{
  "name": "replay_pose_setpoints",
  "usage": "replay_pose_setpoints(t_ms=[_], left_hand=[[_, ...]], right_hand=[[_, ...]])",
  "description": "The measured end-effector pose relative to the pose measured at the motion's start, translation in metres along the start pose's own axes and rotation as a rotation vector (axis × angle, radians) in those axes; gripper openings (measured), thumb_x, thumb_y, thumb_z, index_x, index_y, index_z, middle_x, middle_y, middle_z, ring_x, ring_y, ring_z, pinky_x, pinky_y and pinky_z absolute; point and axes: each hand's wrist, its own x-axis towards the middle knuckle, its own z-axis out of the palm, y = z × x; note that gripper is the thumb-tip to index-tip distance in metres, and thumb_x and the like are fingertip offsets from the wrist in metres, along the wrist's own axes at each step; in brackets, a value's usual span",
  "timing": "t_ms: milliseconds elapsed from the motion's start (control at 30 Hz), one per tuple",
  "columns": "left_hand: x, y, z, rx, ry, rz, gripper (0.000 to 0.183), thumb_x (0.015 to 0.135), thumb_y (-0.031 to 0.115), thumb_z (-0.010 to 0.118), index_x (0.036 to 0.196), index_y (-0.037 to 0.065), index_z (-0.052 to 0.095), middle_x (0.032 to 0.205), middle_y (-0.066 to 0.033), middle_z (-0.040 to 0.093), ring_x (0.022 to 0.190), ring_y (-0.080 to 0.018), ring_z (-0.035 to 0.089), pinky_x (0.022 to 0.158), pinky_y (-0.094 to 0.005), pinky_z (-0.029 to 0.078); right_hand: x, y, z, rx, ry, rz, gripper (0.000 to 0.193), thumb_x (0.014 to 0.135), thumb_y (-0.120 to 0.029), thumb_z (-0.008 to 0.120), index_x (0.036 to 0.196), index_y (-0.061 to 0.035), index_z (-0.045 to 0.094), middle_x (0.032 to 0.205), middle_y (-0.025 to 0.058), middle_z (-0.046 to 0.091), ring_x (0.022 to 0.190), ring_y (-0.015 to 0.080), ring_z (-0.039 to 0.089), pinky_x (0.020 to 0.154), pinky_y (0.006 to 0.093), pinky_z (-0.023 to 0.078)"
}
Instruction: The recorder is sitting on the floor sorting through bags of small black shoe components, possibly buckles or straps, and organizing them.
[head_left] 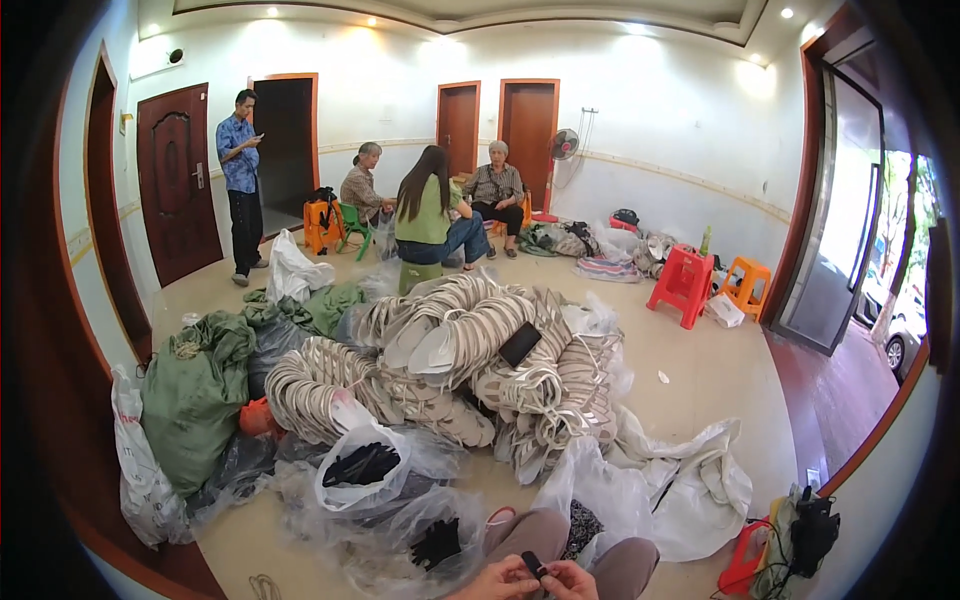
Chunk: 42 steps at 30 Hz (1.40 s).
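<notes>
At the lower edge, over my knees, my left hand (500,579) and my right hand (570,579) are close together. Both are closed on a small black strip (534,565), held between the fingertips. What kind of piece it is cannot be made out. Left of my legs, a clear plastic bag (440,505) holds black pieces (436,543). Beyond it, another open plastic bag (335,490) has more black strips (361,464) inside. By my right knee, a dark speckled bundle (582,530) shows in clear plastic.
Ahead lies a big heap of beige shoe uppers (450,335) in bundles, a black flat item (519,344) on top. Green sacks (200,400) stand left, white sheeting (700,490) right. Several people are farther back, near red (684,280) and orange stools (746,283).
</notes>
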Motion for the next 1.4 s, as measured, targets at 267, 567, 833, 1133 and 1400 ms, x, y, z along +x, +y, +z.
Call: replay_pose_setpoints(t_ms=[267,567,833,1133,1400], left_hand=[[0.001,0.007,-0.007,0.12,-0.031,0.022,0.013,0.084,0.009,0.058,0.095,0.007,0.054,0.082,0.0013,0.054,0.074,-0.0078,0.051,0.067,-0.0226,0.043],[0.002,0.008,-0.011,0.072,-0.18,0.094,0.013,0.086,0.009,0.055,0.097,0.004,0.05,0.081,-0.0052,0.055,0.067,-0.0118,0.055,0.061,-0.0263,0.046],[0.001,0.009,-0.01,-0.059,-0.163,0.033,0.015,0.086,0.006,0.053,0.1,0.001,0.055,0.076,-0.0071,0.061,0.063,-0.0136,0.06,0.057,-0.0257,0.048],[0.003,0.008,-0.009,0.037,-0.075,0.026,0.013,0.085,0.009,0.057,0.093,-0.001,0.057,0.071,-0.0059,0.06,0.059,-0.0135,0.059,0.055,-0.0259,0.047],[0.007,-0.006,-0.029,0.05,0.027,0.04,0.015,0.08,0.008,0.061,0.094,0.002,0.06,0.083,-0.0032,0.061,0.074,-0.0109,0.055,0.067,-0.0248,0.045]], right_hand=[[-0.008,-0.003,0.005,-0.07,0.006,0.063,0.013,0.084,-0.005,0.054,0.097,-0.0047,0.054,0.079,-0.0006,0.051,0.072,0.0075,0.049,0.062,0.0204,0.039],[-0.01,-0.011,0.005,-0.069,-0.011,0.019,0.008,0.083,-0.002,0.055,0.091,-0.0005,0.056,0.071,0.0026,0.055,0.062,0.0103,0.055,0.057,0.0225,0.045],[-0.007,-0.005,0.003,0.174,-0.029,0.194,0.009,0.085,-0.006,0.054,0.093,-0.0018,0.056,0.074,0.0038,0.058,0.063,0.0111,0.056,0.055,0.0215,0.045],[-0.008,-0.036,0.006,0.2,-0.02,0.284,0.012,0.087,-0.016,0.054,0.088,-0.0041,0.054,0.063,-0.0006,0.051,0.051,0.0079,0.047,0.047,0.0191,0.039],[0.023,-0.017,0.005,0.32,0.005,0.585,0.014,0.088,-0.018,0.053,0.087,-0.0043,0.052,0.059,0.0016,0.051,0.044,0.0107,0.046,0.04,0.0212,0.039]])
